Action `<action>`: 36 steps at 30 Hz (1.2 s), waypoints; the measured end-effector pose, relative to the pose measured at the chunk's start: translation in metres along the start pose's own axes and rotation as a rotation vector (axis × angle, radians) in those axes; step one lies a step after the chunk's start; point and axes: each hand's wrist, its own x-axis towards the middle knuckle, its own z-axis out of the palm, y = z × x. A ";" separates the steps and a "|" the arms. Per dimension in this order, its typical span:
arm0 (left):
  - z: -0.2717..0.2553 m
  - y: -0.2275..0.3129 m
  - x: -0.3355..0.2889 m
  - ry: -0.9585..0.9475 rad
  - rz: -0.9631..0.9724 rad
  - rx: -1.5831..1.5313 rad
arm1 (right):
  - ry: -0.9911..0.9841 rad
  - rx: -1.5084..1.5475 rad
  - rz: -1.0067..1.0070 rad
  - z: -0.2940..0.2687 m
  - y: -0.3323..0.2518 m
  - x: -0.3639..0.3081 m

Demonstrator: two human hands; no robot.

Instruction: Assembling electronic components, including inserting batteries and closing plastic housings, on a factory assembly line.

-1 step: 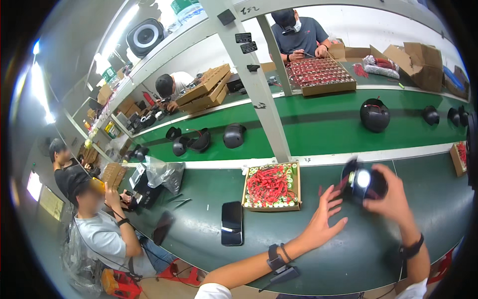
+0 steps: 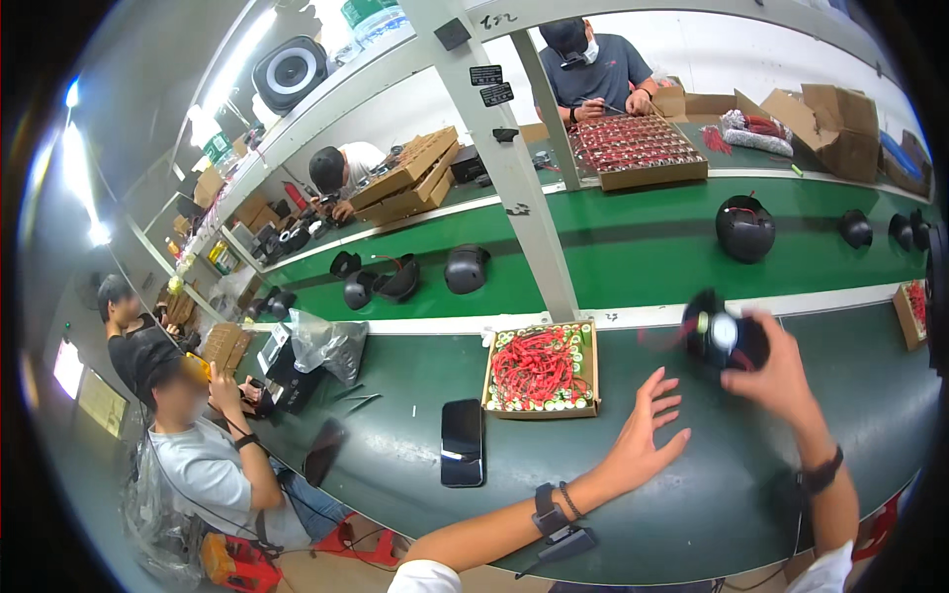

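A dark green worktable (image 2: 554,469) curves across the foreground; behind it runs a brighter green belt (image 2: 633,237) carrying several black shells. On the table, left of the person's hands, sits a shallow cardboard box (image 2: 554,414) of cells with red leads. The left hand (image 2: 645,440) is empty, fingers spread, apart from everything. The right hand (image 2: 781,381) is curled around the right side of a black rounded housing (image 2: 730,348), thumb below, fingers above. The housing is near the table's far edge, right of the box; whether it touches the surface, I cannot tell. It looks stiff and fairly light — perhaps slippery where smooth — so its outer curve seems the place to grip. A black phone (image 2: 462,430) lies left of the box. Smallest are the housing's pale disc (image 2: 725,331) and blurred red wires (image 2: 660,337) — probably its fragile parts.
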 end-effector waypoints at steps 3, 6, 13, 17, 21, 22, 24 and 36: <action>0.005 0.005 -0.001 0.022 0.027 0.025 | 0.156 -0.066 0.060 0.015 0.050 0.084; 0.003 0.025 -0.003 0.091 0.025 0.105 | 0.311 -0.223 0.100 0.035 0.091 0.153; -0.195 0.122 -0.001 0.648 0.339 0.766 | 0.327 -0.317 0.043 0.034 0.077 0.134; -0.377 0.069 0.032 0.703 -0.005 0.766 | 0.357 -0.405 -0.302 0.030 0.026 0.063; -0.559 -0.014 0.005 0.819 -0.117 1.155 | -0.043 -0.117 -0.273 0.070 -0.020 0.021; -0.582 -0.005 0.005 0.765 0.079 1.336 | -0.106 -0.042 -0.305 0.063 -0.029 0.013; -0.573 -0.058 0.052 0.754 -0.332 0.703 | -0.156 -0.069 -0.290 0.067 -0.033 0.007; -0.361 0.046 0.027 0.652 0.029 0.290 | -0.352 -0.122 -0.371 0.138 -0.056 0.075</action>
